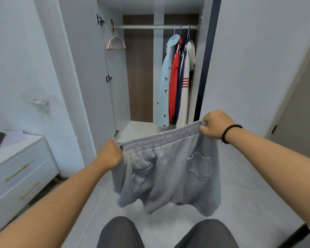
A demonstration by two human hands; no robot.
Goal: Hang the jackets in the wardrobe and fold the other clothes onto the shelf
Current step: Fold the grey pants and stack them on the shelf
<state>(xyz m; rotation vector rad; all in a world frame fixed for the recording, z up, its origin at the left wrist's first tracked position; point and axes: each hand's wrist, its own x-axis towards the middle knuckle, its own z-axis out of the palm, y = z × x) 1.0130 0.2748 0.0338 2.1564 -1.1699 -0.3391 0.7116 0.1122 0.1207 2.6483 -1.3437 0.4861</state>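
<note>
A pair of grey sweat shorts (170, 176) hangs in the air in front of me, spread by its elastic waistband. My left hand (110, 154) grips the waistband's left end and my right hand (216, 123) grips its right end, held higher. Behind the shorts stands the open wardrobe (113, 86). On its rail (150, 26) hang a light blue jacket (166, 83), a red one (174, 83), a navy one and a white one (185, 97) with red stripes. The wardrobe's white shelf (140, 128) lies just beyond the waistband.
Empty pink hangers (115, 42) dangle at the rail's left end. A white drawer unit (16, 176) with gold handles stands at the left, a dark flat item on top. The wardrobe doors stand open on both sides. My knees (118, 231) show at the bottom over a grey tiled floor.
</note>
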